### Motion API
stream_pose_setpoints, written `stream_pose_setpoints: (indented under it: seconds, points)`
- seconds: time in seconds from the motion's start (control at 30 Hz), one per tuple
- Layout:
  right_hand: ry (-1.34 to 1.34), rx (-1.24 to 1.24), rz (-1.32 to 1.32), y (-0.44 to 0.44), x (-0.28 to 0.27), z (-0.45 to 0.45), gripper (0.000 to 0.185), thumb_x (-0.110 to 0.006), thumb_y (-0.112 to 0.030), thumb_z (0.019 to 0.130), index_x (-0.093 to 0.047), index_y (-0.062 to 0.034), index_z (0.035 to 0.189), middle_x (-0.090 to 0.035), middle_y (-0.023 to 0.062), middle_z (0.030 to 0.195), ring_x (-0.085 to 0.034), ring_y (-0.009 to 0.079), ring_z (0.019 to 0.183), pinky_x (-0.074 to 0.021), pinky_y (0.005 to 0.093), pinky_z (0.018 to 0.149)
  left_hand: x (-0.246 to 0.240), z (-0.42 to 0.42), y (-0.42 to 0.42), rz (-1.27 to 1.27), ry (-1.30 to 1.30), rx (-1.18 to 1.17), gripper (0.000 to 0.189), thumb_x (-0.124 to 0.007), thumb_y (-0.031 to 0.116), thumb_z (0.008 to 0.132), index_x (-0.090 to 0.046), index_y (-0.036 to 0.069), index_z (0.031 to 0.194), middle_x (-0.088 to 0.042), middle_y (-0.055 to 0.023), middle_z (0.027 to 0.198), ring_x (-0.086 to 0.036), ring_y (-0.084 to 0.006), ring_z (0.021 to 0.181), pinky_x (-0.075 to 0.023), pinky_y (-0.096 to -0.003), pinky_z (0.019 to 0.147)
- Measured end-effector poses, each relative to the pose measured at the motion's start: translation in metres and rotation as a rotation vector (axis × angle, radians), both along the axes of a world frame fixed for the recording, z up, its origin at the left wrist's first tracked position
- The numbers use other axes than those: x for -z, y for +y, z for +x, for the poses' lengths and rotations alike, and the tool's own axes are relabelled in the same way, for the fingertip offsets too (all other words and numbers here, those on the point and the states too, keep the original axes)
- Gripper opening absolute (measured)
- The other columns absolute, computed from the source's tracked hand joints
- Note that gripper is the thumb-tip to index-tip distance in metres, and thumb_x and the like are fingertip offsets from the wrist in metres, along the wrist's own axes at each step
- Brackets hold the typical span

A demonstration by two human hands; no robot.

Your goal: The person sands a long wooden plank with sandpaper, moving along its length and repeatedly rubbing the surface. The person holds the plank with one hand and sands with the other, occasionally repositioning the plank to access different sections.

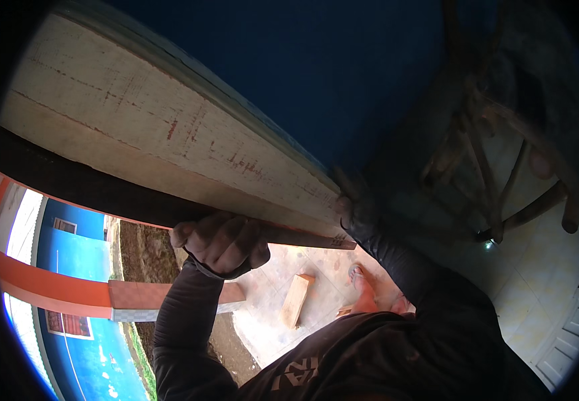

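My left hand [224, 244] has its fingers curled around the lower edge of a long dark wooden board [104, 188]. The board lies along the pale plastered side of a wall opening [169, 120], and its far end bears marks. At the right end of that pale side, my right hand [362, 213] rests at the corner with the blue wall [289, 60]. Its thumb lies against the pale edge; the other fingers reach onto the blue side, dim in shadow. Both forearms are in dark sleeves.
A wood block [297, 301] lies on the tiled floor [319, 270] near my sandaled foot [356, 275]. In shadow at right stands a wooden frame of round poles [490, 175]. An orange post or beam [54, 285] and a bright blue building [76, 250] are at left. A white panelled door [570, 336] is at lower right.
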State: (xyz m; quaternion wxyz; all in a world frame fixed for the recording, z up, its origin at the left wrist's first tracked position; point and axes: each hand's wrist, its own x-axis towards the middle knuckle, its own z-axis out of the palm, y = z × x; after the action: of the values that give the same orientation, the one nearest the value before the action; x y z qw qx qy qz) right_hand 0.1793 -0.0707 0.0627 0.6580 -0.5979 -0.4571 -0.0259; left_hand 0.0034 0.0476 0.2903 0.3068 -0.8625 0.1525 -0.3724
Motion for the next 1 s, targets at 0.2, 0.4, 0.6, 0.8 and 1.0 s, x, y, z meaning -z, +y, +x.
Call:
stream_pose_setpoints:
  seconds: [0.2, 0.4, 0.6, 0.8, 1.0]
  points:
    - [-0.077, -0.048, 0.009, 0.008, -0.097, 0.007, 0.054, -0.054, -0.022, 0.099, -0.045, 0.0012, 0.146, -0.059, 0.0202, 0.131, -0.056, 0.0358, 0.119, -0.0348, 0.0439, 0.111, -0.001, -0.005, 0.000, 0.026, 0.000, -0.037, 0.012, -0.058, 0.038, 0.084, -0.056, 0.026, 0.085, -0.061, 0.0087, 0.075, -0.058, -0.0094, 0.084, -0.0224, -0.0457, 0.102]
    - [0.016, 0.034, 0.011, 0.003, 0.008, -0.001, 0.053, -0.053, -0.023, 0.099, -0.044, 0.0009, 0.146, -0.061, 0.0201, 0.125, -0.057, 0.0363, 0.114, -0.0323, 0.0447, 0.112, 0.002, -0.001, 0.001, -0.003, -0.026, 0.021, 0.012, -0.059, 0.037, 0.082, -0.056, 0.026, 0.085, -0.061, 0.0093, 0.075, -0.058, -0.0097, 0.083, -0.0228, -0.0449, 0.102]
    - [-0.110, -0.023, 0.015, 0.006, -0.083, 0.007, 0.051, -0.050, -0.028, 0.102, -0.047, -0.0013, 0.145, -0.058, 0.0187, 0.135, -0.056, 0.0345, 0.122, -0.0331, 0.0432, 0.112, 0.005, -0.005, 0.000, 0.015, -0.003, -0.029, 0.011, -0.059, 0.036, 0.082, -0.055, 0.026, 0.085, -0.060, 0.0096, 0.074, -0.059, -0.0096, 0.085, -0.0227, -0.0461, 0.102]
    - [0.031, 0.012, 0.041, 0.004, 0.018, -0.008, 0.049, -0.049, -0.025, 0.102, -0.048, -0.0012, 0.144, -0.060, 0.0190, 0.132, -0.056, 0.0358, 0.120, -0.0341, 0.0420, 0.111, 0.004, -0.003, 0.000, -0.003, -0.019, 0.015, 0.011, -0.059, 0.036, 0.083, -0.056, 0.027, 0.086, -0.061, 0.0097, 0.075, -0.058, -0.0096, 0.084, -0.0237, -0.0446, 0.100]
    - [0.018, -0.104, 0.025, 0.007, -0.078, 0.005, 0.053, -0.048, -0.031, 0.102, -0.047, 0.0000, 0.144, -0.057, 0.0213, 0.136, -0.054, 0.0378, 0.124, -0.0342, 0.0399, 0.111, 0.000, -0.006, -0.004, 0.022, 0.033, -0.009, 0.007, -0.063, 0.024, 0.082, -0.059, 0.022, 0.088, -0.059, 0.0060, 0.080, -0.056, -0.0145, 0.087, -0.0341, -0.0399, 0.090]
